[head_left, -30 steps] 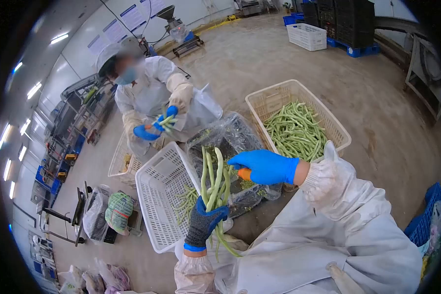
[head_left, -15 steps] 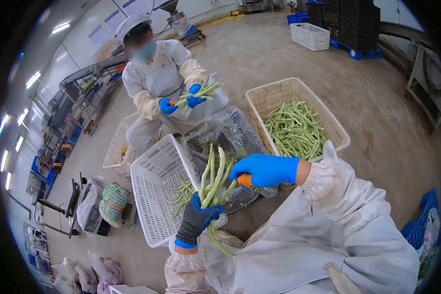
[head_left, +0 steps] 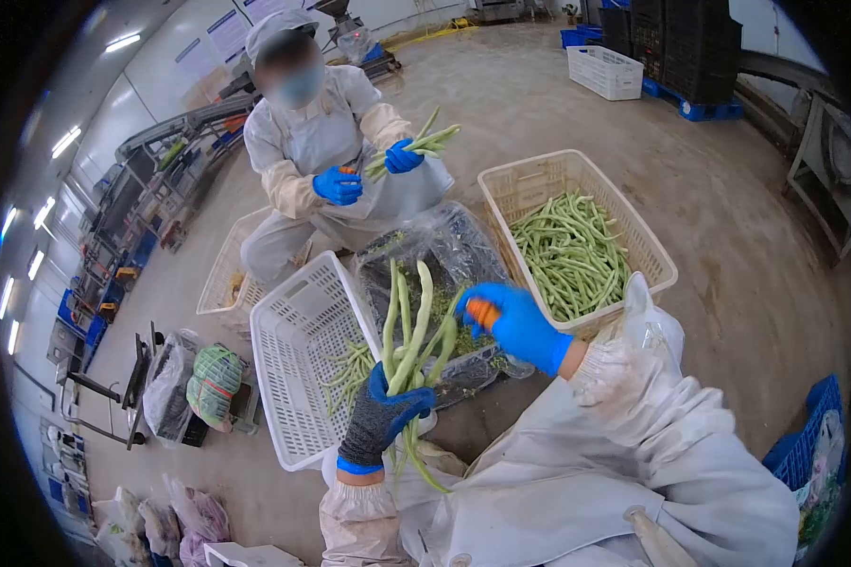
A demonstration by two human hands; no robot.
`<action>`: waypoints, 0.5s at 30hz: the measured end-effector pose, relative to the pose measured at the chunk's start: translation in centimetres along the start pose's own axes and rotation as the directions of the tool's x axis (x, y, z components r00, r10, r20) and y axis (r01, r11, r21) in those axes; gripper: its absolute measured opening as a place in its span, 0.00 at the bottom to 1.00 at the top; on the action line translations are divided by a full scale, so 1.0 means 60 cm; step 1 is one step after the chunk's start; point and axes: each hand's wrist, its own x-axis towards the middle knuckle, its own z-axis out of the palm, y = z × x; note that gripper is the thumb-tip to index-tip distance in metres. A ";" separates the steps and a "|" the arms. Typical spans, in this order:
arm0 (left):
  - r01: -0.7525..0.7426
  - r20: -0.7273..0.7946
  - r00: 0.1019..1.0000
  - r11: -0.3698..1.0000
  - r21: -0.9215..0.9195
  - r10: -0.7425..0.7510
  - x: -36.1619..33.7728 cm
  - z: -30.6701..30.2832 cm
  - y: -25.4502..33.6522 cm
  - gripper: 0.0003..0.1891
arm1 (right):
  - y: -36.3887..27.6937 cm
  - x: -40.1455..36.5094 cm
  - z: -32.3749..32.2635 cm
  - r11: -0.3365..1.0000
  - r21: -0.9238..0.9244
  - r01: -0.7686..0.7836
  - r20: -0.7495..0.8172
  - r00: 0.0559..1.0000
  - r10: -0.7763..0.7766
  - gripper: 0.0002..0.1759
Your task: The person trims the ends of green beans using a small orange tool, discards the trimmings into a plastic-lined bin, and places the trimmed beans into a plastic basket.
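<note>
In the head view, my left hand (head_left: 383, 420), in a grey knit glove over a blue one, is closed around a bunch of long green beans (head_left: 408, 354). The beans stand up above the fist, and thinner ends hang below it. My right hand (head_left: 525, 331), in a blue glove, grips a small tool by its orange handle (head_left: 483, 313); its working end cannot be made out. That hand is just right of the bean tips. Beneath the beans lies a dark container lined with clear plastic (head_left: 473, 378), holding green scraps.
A white crate (head_left: 288, 416) with some beans stands left of my hands. A cream crate (head_left: 648, 227) on the right holds many beans (head_left: 572, 255). Opposite, a co-worker (head_left: 303, 142) in blue gloves holds beans and an orange-handled tool. A wheeled frame (head_left: 104, 387) stands left.
My right hand has risen slightly and turned, bringing the orange handle higher. My left hand still holds the beans. The co-worker's hands have shifted right and up in view, with the bean bunch tilted.
</note>
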 end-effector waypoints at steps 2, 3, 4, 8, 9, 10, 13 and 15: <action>0.040 0.068 0.997 0.999 0.032 -0.042 0.000 -0.001 0.005 0.29 | 0.043 0.033 -0.053 0.990 0.132 -0.057 -0.168 0.983 0.079 0.14; 0.038 0.067 0.997 0.999 0.033 -0.040 -0.001 -0.004 -0.003 0.29 | 0.049 0.049 -0.072 0.957 0.278 -0.081 -0.320 0.932 0.172 0.17; 0.037 0.065 0.997 0.999 0.032 -0.039 -0.002 -0.012 -0.017 0.27 | 0.058 0.052 -0.075 0.955 0.285 -0.076 -0.325 0.930 0.171 0.17; 0.089 0.147 0.985 0.996 0.027 -0.092 -0.004 -0.015 -0.002 0.26 | 0.005 0.056 -0.070 0.804 -0.406 0.435 0.022 0.884 -0.467 0.20; 0.128 0.180 0.975 0.992 0.023 -0.130 -0.005 -0.017 -0.002 0.27 | -0.015 0.059 -0.060 0.842 -0.255 0.475 0.163 0.880 -0.447 0.21; 0.158 0.180 0.970 0.987 0.041 -0.163 -0.005 -0.019 -0.006 0.27 | -0.013 0.064 -0.056 0.842 -0.258 0.474 0.158 0.881 -0.447 0.21; 0.152 0.192 0.969 0.988 0.039 -0.157 -0.016 -0.011 0.010 0.27 | -0.010 0.075 -0.054 0.863 -0.262 0.431 0.393 0.865 -0.312 0.21; 0.153 0.194 0.969 0.988 0.029 -0.156 -0.018 -0.017 0.007 0.27 | -0.022 0.077 -0.061 0.906 -0.297 0.301 0.543 0.834 -0.099 0.22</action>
